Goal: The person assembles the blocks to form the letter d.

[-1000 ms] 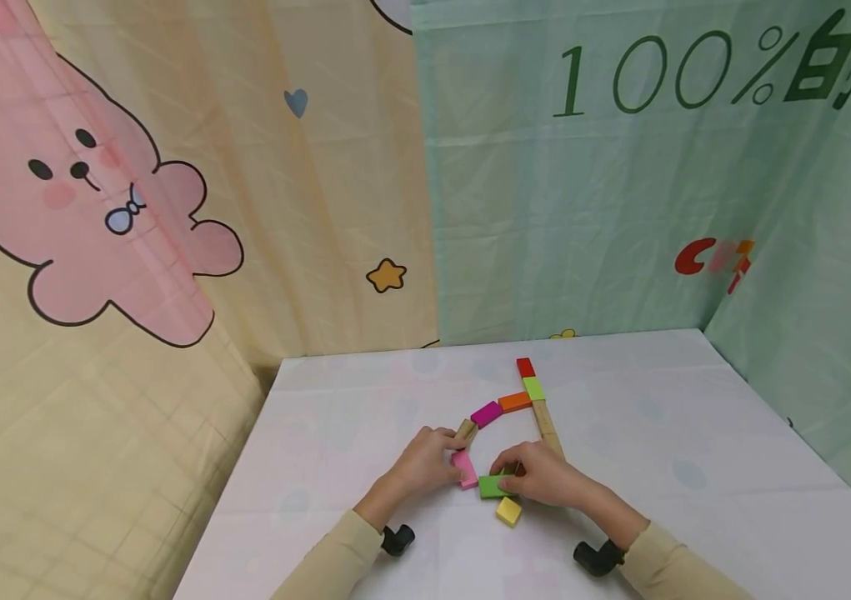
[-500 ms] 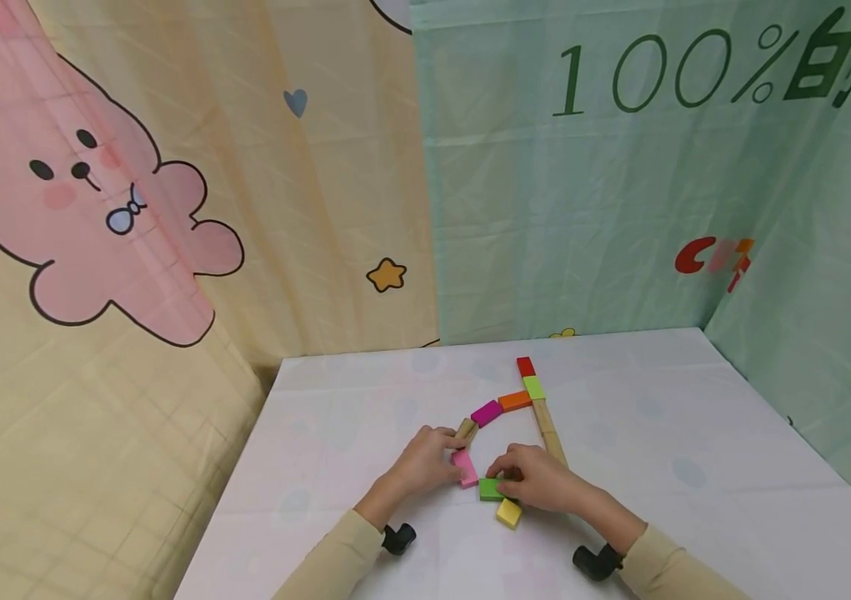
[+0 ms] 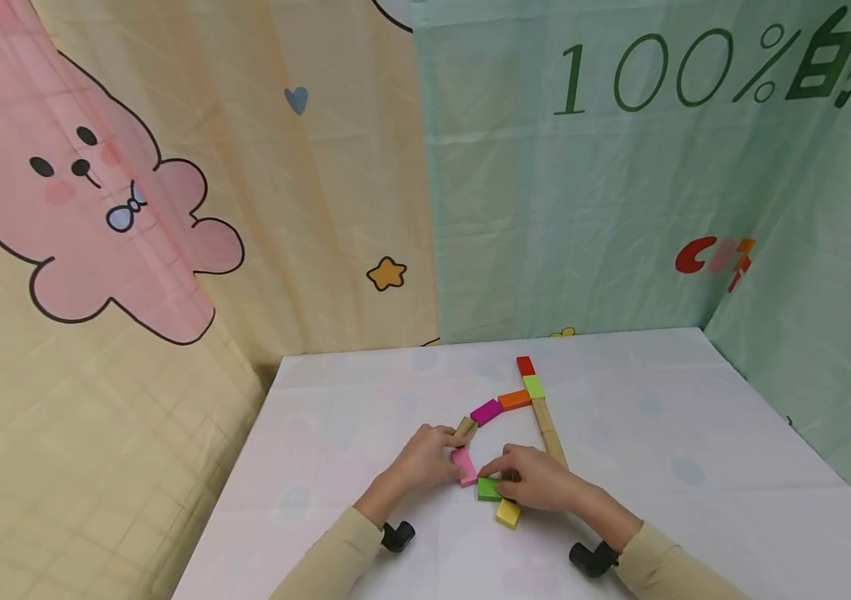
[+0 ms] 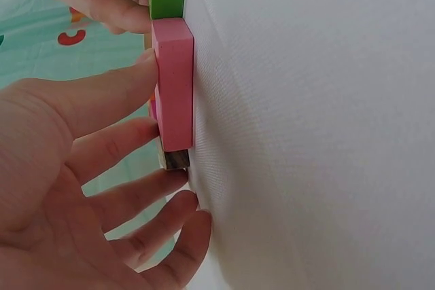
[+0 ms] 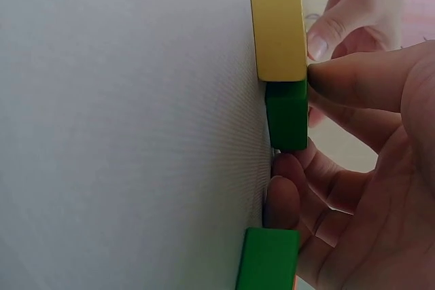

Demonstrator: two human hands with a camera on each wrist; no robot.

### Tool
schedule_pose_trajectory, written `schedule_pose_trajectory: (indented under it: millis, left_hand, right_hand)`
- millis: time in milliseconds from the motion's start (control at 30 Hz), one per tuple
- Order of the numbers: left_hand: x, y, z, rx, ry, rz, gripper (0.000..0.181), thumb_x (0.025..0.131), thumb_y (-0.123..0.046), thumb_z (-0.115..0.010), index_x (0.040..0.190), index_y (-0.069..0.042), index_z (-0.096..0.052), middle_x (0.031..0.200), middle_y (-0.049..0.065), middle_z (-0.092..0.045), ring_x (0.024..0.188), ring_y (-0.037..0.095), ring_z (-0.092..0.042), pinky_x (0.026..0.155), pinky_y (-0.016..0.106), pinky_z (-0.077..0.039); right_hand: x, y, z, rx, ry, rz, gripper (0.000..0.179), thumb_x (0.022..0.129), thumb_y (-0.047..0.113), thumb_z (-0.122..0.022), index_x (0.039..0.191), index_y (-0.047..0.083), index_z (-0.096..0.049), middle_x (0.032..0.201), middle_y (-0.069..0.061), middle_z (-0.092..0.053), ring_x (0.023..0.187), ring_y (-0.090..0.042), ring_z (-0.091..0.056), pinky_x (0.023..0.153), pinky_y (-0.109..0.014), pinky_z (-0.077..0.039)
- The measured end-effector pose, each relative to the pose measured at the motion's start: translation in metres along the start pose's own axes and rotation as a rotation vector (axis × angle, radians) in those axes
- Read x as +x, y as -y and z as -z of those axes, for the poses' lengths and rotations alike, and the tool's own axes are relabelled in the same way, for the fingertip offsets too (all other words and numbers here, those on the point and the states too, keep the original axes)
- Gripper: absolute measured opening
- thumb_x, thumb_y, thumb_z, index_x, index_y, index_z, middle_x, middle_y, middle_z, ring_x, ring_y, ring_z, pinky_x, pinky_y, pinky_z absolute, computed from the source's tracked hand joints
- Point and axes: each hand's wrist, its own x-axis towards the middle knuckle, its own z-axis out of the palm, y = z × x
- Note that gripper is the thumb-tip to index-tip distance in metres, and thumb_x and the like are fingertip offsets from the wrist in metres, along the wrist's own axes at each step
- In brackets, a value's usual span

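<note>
My left hand [image 3: 428, 458] lies over the left side of a curved row of toy blocks. Its thumb and index fingertip rest on the upper edge of a pink block [image 4: 175, 86], with the other fingers loosely spread. Beside it, my right hand [image 3: 541, 479] pinches a green block [image 3: 488, 489] between thumb and fingers. That block's end stands right at the pink block's end in the left wrist view. A yellow block [image 3: 508, 513] sits close to the green one, on the near side. Another green block [image 5: 268, 263] shows below my right fingers in the right wrist view.
A magenta block [image 3: 486, 412] and an orange block [image 3: 514, 401] continue the curve past a wooden block [image 3: 467, 428]. Wooden pieces [image 3: 548, 432], a lime block [image 3: 533, 387] and a red block [image 3: 526, 366] form a straight line on the white table [image 3: 365, 392].
My right hand has shifted a little left with the green block, bringing it closer to the pink one. My left hand and the farther blocks stay where they were.
</note>
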Motion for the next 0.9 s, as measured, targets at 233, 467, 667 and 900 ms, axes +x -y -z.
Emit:
schedule_pose_trajectory:
  millis: [233, 467, 667, 900]
  left_hand:
    - [-0.0007, -0.0001, 0.0001, 0.012, -0.014, -0.015, 0.052, 0.082, -0.025, -0.085, 0.131, -0.02, -0.07, 0.136, 0.005, -0.061, 0.108, 0.02, -0.05, 0.078, 0.031, -0.047]
    - [-0.001, 0.0007, -0.0008, 0.017, -0.013, -0.018, 0.051, 0.082, -0.025, -0.084, 0.13, -0.02, -0.07, 0.136, 0.004, -0.061, 0.108, 0.019, -0.05, 0.078, 0.031, -0.045]
    - [-0.0008, 0.0013, -0.0022, 0.008, -0.008, 0.0, 0.051, 0.082, -0.026, -0.085, 0.131, -0.02, -0.07, 0.136, 0.004, -0.06, 0.11, 0.021, -0.05, 0.08, 0.034, -0.047]
    - [-0.0007, 0.0029, -0.0008, 0.004, -0.011, -0.023, 0.051, 0.083, -0.028, -0.084, 0.131, -0.021, -0.07, 0.136, 0.002, -0.061, 0.111, 0.02, -0.051, 0.083, 0.035, -0.047]
  right_hand:
    - [-0.0003, 0.004, 0.001, 0.004, 0.007, -0.018, 0.027, 0.094, 0.021, -0.07, 0.119, 0.027, -0.076, 0.082, 0.01, -0.051, 0.075, -0.01, -0.05, 0.062, -0.025, -0.042]
    - [-0.0016, 0.0052, 0.0011, 0.013, 0.015, -0.022, 0.026, 0.094, 0.021, -0.07, 0.119, 0.027, -0.076, 0.083, 0.009, -0.052, 0.075, -0.011, -0.05, 0.062, -0.025, -0.042]
    - [-0.003, 0.0053, 0.0015, 0.021, 0.016, -0.014, 0.027, 0.094, 0.021, -0.07, 0.12, 0.026, -0.076, 0.082, 0.008, -0.051, 0.074, -0.011, -0.05, 0.062, -0.025, -0.041]
    - [-0.0048, 0.0066, 0.0051, 0.069, 0.013, -0.012, 0.027, 0.095, 0.021, -0.07, 0.121, 0.026, -0.074, 0.083, 0.007, -0.053, 0.076, -0.012, -0.052, 0.063, -0.024, -0.044]
